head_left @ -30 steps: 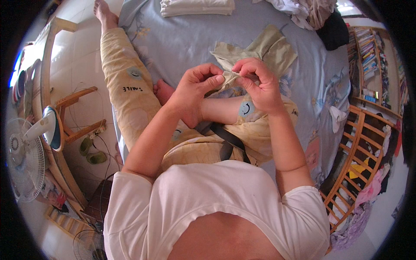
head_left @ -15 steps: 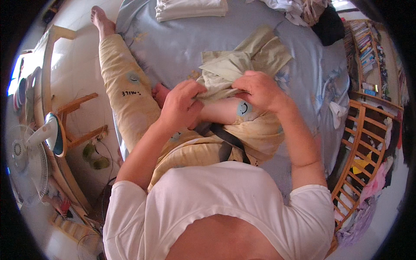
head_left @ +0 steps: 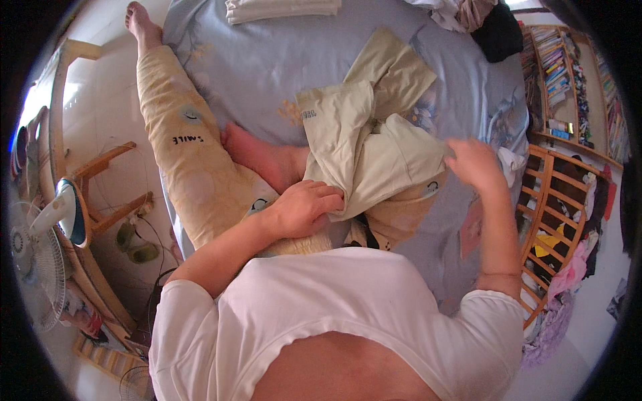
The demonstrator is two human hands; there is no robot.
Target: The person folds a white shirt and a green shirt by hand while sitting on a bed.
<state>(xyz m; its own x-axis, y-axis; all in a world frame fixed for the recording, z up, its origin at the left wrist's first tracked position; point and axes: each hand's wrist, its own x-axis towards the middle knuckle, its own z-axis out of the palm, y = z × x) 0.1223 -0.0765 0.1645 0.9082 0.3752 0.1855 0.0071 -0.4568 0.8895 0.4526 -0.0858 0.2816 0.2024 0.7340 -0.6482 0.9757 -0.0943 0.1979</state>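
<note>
A pale green garment lies loosely spread over my bent leg and the bed, one part reaching away to the far right and another folded to the left. At its near left corner, my left hand is closed on the cloth, close to my lap. My right hand pinches the garment's right edge, pulling it out sideways. The cloth is creased between my hands. Underneath, my yellow patterned trousers show, and my bare foot rests left of the garment.
I sit on a bed with a blue floral sheet. Folded white cloth lies at the far edge, a heap of clothes at far right. A fan stands left; a wooden rack and bookshelf stand right.
My hands have moved apart, the left nearer my lap and the right outward. The garment, bunched up before, is now drawn nearer and spread over my bent leg.
</note>
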